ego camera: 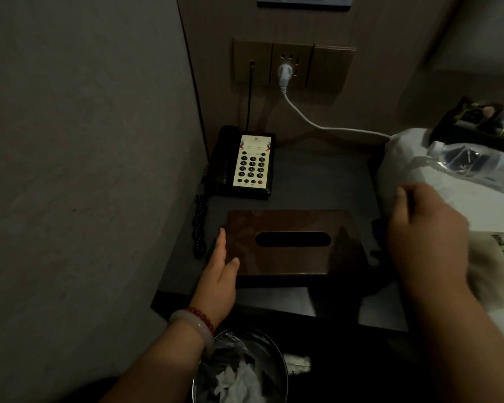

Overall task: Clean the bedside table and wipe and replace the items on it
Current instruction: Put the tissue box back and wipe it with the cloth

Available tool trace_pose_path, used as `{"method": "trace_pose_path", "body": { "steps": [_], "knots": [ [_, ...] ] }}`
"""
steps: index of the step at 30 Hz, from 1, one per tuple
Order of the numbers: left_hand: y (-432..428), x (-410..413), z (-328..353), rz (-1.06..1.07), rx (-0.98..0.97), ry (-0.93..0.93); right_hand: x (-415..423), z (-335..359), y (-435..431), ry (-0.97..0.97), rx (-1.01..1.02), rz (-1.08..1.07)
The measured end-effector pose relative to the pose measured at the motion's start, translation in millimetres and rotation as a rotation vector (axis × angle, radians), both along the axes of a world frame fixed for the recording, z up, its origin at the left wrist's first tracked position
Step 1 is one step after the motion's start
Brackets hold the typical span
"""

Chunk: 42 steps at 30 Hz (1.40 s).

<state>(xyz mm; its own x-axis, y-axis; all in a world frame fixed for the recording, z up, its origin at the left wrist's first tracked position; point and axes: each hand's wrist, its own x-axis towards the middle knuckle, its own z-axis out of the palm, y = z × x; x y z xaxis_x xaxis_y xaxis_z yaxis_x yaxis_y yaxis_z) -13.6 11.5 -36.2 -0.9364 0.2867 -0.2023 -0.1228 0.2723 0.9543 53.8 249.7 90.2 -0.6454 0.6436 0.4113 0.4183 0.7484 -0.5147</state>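
Observation:
The dark bedside table [317, 181] stands against a wood-panelled wall. A black telephone [245, 164] with a pale keypad sits at its back left. A brown wooden tissue box [291, 257] lies near the front edge. My left hand [218, 271] rests against the box's left end, fingers straight along the side and thumb on the lid. My right hand [428, 234] hovers just right of the box, over the edge of the white bedding, back towards me. Its fingertips are hidden, so I cannot tell what they hold.
A coiled black cord [200, 225] hangs left of the tissue box. A white plug [284, 72] and cable run from the wall socket to the bed. On the bed lie a water bottle [477, 161], a black tray [477, 123] and a printed bag [501, 257]. A lined bin [239, 370] stands below.

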Motion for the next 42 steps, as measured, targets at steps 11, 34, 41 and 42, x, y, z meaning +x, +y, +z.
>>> {"method": "trace_pose_path", "body": {
  "steps": [11,34,41,42],
  "knots": [
    [-2,-2,2,0.004,0.051,-0.023,-67,-88,-121,-0.49,0.176,0.692],
    [14,12,-4,-0.076,-0.197,0.239,-76,-79,-44,-0.771,0.073,0.151],
    [16,15,4,-0.079,-0.298,0.27,-25,-81,-54,-0.716,0.228,0.416],
    [17,16,6,-0.08,-0.312,0.274,-16,-82,-40,-0.716,0.165,0.311]
  ]
}}
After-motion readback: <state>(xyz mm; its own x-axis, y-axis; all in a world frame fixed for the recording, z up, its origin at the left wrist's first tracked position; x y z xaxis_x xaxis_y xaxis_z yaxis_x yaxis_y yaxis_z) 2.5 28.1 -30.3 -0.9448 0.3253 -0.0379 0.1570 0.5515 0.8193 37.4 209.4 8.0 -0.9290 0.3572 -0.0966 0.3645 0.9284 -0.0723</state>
